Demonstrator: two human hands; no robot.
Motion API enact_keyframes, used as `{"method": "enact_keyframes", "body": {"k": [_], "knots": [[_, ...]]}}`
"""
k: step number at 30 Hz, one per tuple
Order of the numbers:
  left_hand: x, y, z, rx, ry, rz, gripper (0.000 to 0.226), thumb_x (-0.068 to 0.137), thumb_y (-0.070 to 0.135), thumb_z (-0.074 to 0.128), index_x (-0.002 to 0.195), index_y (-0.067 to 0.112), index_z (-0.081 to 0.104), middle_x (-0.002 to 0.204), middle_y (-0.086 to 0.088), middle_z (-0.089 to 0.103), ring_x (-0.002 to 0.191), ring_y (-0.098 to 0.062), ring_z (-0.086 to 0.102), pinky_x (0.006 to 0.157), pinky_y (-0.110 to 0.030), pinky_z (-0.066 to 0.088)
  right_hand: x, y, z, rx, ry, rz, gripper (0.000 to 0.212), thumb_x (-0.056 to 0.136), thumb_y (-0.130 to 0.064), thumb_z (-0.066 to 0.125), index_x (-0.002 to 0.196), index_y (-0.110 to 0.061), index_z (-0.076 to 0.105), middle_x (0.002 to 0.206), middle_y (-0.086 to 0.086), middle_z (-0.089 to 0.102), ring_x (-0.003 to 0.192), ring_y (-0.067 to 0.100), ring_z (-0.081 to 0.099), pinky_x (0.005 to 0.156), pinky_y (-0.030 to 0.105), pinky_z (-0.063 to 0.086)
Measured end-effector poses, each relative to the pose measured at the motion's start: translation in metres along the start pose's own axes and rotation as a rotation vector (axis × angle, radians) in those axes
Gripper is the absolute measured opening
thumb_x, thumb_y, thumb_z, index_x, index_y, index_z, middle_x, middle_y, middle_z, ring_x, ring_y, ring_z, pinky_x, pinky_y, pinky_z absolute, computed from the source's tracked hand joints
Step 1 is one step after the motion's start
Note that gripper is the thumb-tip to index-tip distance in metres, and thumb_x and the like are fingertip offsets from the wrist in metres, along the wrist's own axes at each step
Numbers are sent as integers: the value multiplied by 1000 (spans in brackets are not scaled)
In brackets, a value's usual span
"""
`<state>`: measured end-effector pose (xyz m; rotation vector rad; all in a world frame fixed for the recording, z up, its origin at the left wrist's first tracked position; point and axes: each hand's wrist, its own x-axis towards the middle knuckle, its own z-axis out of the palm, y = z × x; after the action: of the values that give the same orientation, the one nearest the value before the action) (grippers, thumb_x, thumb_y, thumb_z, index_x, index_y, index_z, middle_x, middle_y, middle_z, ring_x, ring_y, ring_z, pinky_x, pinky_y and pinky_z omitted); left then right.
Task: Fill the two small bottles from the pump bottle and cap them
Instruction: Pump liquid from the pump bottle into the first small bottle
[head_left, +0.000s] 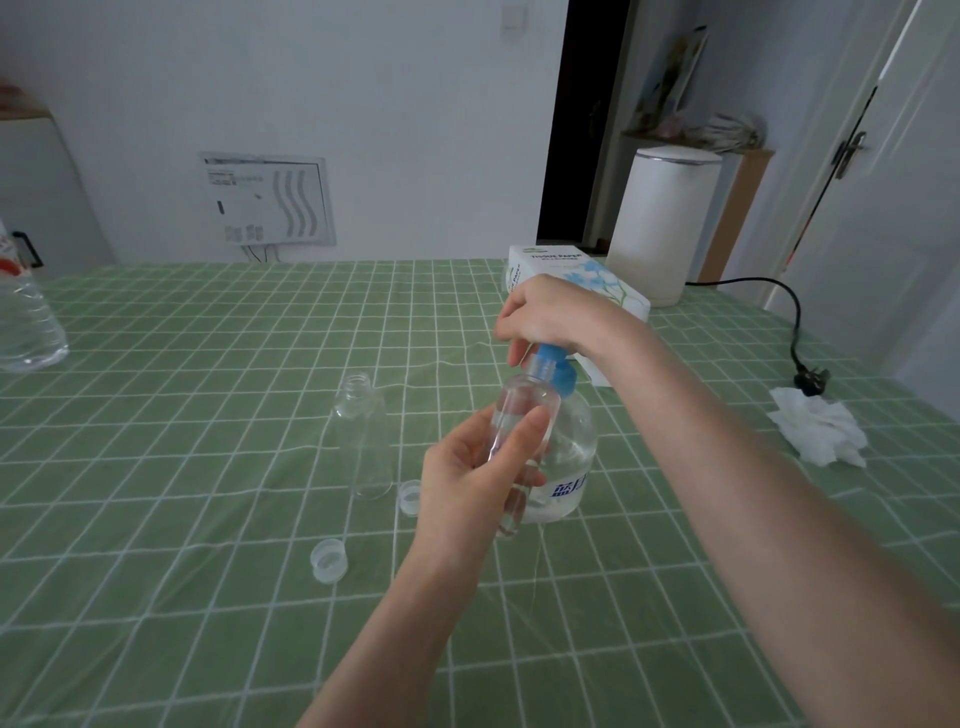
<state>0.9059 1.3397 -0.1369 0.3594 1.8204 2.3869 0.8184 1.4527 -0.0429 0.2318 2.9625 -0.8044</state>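
cloth (208, 426), green with a white grid and a glossy, creased surface, is covering the table. the left hand (467, 467) is gripping a small bottle (524, 415) of clear plastic, thumb and fingers curling round its cylindrical body, and is tilting it so its open neck is sitting right at the spout of the blue pump head (556, 366). the right hand (545, 317) is arching over that pump head from above, fingers curling down around it. the pump bottle (574, 457) is standing upright on the cloth just behind the small bottle; it is round-shouldered and transparent, holding clear liquid and carrying blue print low on its side. how much liquid is sitting in the small bottle is hard to tell. the second bottle (363, 441), the same clear plastic with a threaded neck, is standing uncapped to the left, apart from both hands. two translucent round caps are lying on the cloth: the far cap (410, 496) just beside the second bottle's base, and the near cap (328, 560) closer to the person, its hollow showing. a white tissue box (571, 275) with blue flowers is sitting behind the right hand, and a crumpled tissue (821, 431) is lying well off to the right, near a black plug (813, 376). a ribbed water bottle (26, 322) is standing at the left edge.
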Motion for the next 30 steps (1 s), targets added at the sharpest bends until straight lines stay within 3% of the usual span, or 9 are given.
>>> {"method": "enact_keyframes", "body": {"k": [3, 8, 12, 21, 26, 30], "knots": [[0, 0, -1, 0, -2, 4, 29, 58, 56, 67, 75, 34, 74, 71, 3, 72, 53, -3, 61, 48, -12, 45, -1, 0, 2, 4, -9, 10, 30, 93, -16, 54, 119, -5, 64, 108, 9, 74, 84, 19, 58, 68, 27, 43], [0, -1, 0, 16, -7, 1, 29, 58, 57, 67, 72, 32, 73, 70, 5, 71, 53, -2, 60, 45, -11, 42, 0, 3, 7, -4, -10, 30, 32, 93, -17, 55, 121, -5, 63, 115, 12, 71, 108, 24, 63, 95, 35, 47], [0, -1, 0, 12, -5, 6, 33, 58, 57, 67, 75, 29, 73, 70, 3, 72, 53, -2, 60, 47, -11, 44, 1, 3, 6, -13, -11, 13, 30, 93, -20, 56, 118, -6, 64, 113, 12, 71, 90, 22, 57, 84, 32, 47], [1, -1, 0, 1, -13, 14, 31, 57, 56, 66, 73, 30, 73, 69, 3, 71, 54, -4, 60, 50, -13, 46, 3, 1, 1, -38, -6, -8, 31, 91, -19, 57, 117, -5, 65, 112, 12, 72, 83, 21, 56, 73, 28, 42], [1, -2, -2, 15, -25, 17, 28, 59, 56, 66, 73, 34, 74, 70, 5, 71, 54, -2, 61, 50, -11, 46, 4, 3, 3, -42, -23, 7, 31, 91, -20, 57, 118, -5, 64, 113, 12, 71, 88, 22, 56, 77, 31, 43], [2, -4, -3, 25, -31, 10, 26, 61, 54, 67, 73, 32, 73, 69, 6, 72, 54, -1, 61, 49, -10, 45, 3, 6, 7, -31, -21, 17, 32, 92, -20, 57, 120, -5, 62, 113, 13, 71, 104, 25, 63, 91, 35, 49]]}}
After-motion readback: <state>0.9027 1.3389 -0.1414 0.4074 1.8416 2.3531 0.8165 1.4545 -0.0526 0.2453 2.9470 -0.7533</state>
